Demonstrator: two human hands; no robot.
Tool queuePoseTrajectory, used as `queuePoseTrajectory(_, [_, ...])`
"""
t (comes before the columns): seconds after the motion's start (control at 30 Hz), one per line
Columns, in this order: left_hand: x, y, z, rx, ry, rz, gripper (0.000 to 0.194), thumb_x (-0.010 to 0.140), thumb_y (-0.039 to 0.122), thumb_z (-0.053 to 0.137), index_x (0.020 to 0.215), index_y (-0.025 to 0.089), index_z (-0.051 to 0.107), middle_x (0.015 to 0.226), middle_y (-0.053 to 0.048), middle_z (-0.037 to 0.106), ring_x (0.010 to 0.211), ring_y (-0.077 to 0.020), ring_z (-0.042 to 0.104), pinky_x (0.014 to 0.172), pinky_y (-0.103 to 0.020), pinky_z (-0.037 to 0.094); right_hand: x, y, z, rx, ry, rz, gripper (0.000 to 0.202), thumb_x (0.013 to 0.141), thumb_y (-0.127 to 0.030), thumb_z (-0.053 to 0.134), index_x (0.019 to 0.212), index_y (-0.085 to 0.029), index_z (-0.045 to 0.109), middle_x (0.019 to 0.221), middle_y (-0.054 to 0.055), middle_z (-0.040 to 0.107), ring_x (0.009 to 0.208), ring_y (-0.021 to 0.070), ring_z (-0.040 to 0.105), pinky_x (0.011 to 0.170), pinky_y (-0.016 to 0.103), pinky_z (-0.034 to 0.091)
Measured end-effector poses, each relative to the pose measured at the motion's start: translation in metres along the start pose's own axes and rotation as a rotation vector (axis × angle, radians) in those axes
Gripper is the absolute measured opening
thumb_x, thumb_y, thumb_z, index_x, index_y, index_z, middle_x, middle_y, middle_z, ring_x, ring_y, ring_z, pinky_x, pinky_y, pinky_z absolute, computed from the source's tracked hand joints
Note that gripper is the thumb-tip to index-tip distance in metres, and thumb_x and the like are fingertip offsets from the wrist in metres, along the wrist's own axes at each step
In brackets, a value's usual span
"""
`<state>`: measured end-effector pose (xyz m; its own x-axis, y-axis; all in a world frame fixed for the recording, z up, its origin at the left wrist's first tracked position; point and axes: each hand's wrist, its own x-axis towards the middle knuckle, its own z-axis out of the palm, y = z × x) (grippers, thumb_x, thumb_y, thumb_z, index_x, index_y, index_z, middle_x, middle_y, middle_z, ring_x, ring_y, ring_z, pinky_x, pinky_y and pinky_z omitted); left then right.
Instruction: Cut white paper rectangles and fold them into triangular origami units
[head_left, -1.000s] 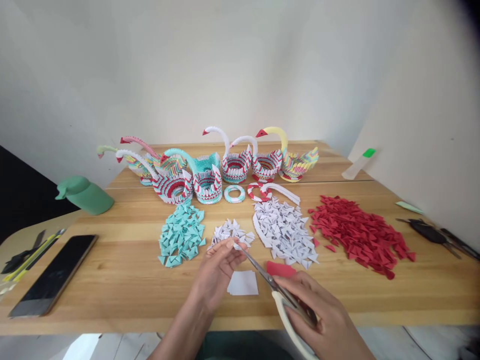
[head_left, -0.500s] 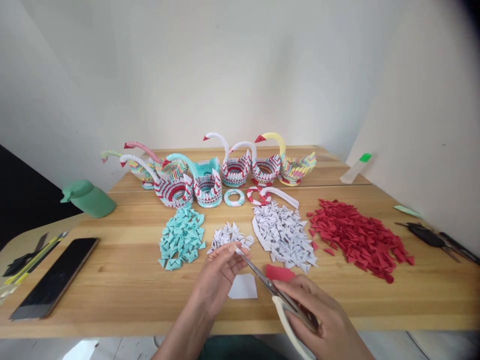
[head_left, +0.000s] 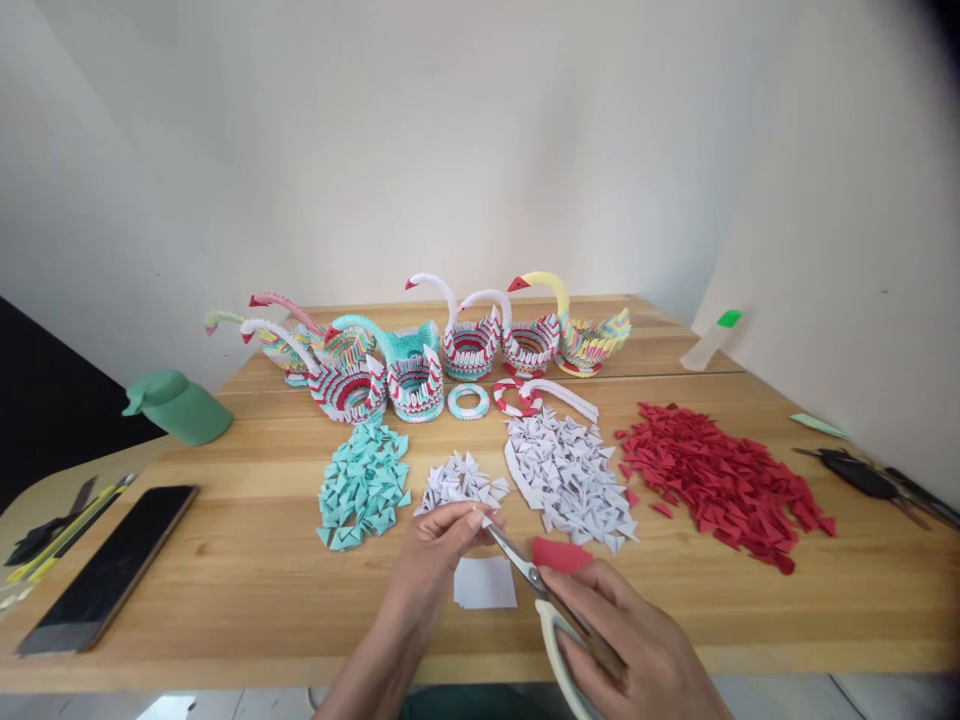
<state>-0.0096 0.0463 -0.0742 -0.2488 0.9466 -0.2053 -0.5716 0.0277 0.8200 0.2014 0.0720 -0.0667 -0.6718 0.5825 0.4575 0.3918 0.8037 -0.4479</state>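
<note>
While R hand (head_left: 634, 640) has grip round scissors (head_left: 534, 577), L hand (head_left: 431, 555) pinches white ppr bit (head_left: 478, 511), mostly hidden.

Folded paper triangles (head_left: 566, 480) heaped on the counter (head_left: 262, 590) behind the scissors (head_left: 534, 578)! Farther behind the scissors, two paper rings (head_left: 469, 413), and deepest of all, origami swans (head_left: 418, 408)! Well left of the scissors, a smartphone (head_left: 109, 570) and a jug (head_left: 176, 408).

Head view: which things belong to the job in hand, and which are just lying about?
Likely part of the job:
cream-handled scissors in the right hand
small white paper piece in the left hand
turquoise triangles; white triangles; red triangles
white paper slips; red paper
paper swans

Seemingly just lying about:
smartphone; green container; green-capped tube
</note>
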Motion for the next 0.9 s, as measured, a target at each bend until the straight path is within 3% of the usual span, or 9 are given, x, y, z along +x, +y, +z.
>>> queuePoseTrajectory(0.23, [0.004,0.01,-0.012,-0.268,0.048,-0.075,0.019,0.069,0.025,0.084,0.08,0.012,0.075,0.08,-0.009,0.076,0.077,-0.0186,0.069,0.078,-0.029,0.053,0.004,-0.001,-0.011,0.113,-0.076,0.12,0.038,0.08,-0.013,0.058,0.116,-0.025,0.066,0.103,0.007,0.073,0.092,0.0192,0.071,0.075,0.022,0.059])
queuePoseTrajectory(0.4, [0.003,0.01,-0.013,-0.321,0.0,-0.083,0.017,0.073,0.023,0.081,0.083,0.012,0.074,0.081,-0.009,0.075,0.079,-0.0181,0.069,0.079,-0.028,0.053,0.004,-0.001,-0.012,0.138,-0.102,0.149,0.038,0.079,-0.013,0.058,0.114,-0.025,0.068,0.105,0.008,0.073,0.093,0.0216,0.071,0.07,0.023,0.06])
queuePoseTrajectory(0.67, [-0.002,0.007,-0.008,-0.289,-0.049,-0.079,0.017,0.075,0.028,0.079,0.082,0.012,0.074,0.078,-0.008,0.073,0.077,-0.018,0.068,0.077,-0.027,0.051,0.01,-0.002,-0.008,0.142,-0.08,0.093,0.036,0.079,-0.011,0.056,0.111,-0.024,0.068,0.091,0.005,0.073,0.083,0.018,0.072,0.071,0.023,0.059])
queuePoseTrajectory(0.9, [-0.006,0.003,-0.003,-0.139,-0.002,-0.032,0.025,0.064,0.032,0.087,0.076,0.013,0.077,0.076,-0.01,0.075,0.075,-0.021,0.067,0.076,-0.033,0.052,0.002,-0.006,-0.002,0.015,-0.058,0.013,0.042,0.083,-0.009,0.051,0.123,-0.02,0.059,0.093,0.008,0.069,0.079,0.0169,0.07,0.071,0.023,0.058])
